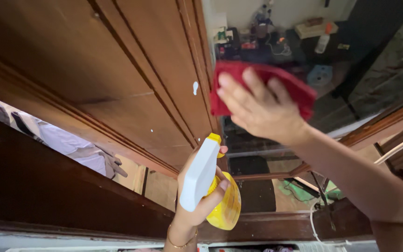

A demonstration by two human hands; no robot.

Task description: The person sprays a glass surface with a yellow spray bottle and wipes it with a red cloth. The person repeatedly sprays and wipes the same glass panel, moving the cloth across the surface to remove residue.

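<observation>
Right hand [257, 109] presses red cloth [262, 86] on mirror [350, 70]; left hand [201, 196] grips yellow spray bottle [227, 207].

A lived-in home: a wooden wardrobe [117, 84] with a mirror panel [332, 79] that reflects a cluttered table [304, 44] of bottles and cables, with clothes [66, 142] behind the open door.

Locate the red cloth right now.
In the head view, the red cloth sits upper centre-right, pressed flat against the glass pane under the right hand, just right of the wooden door panel and above the yellow spray bottle.
</observation>
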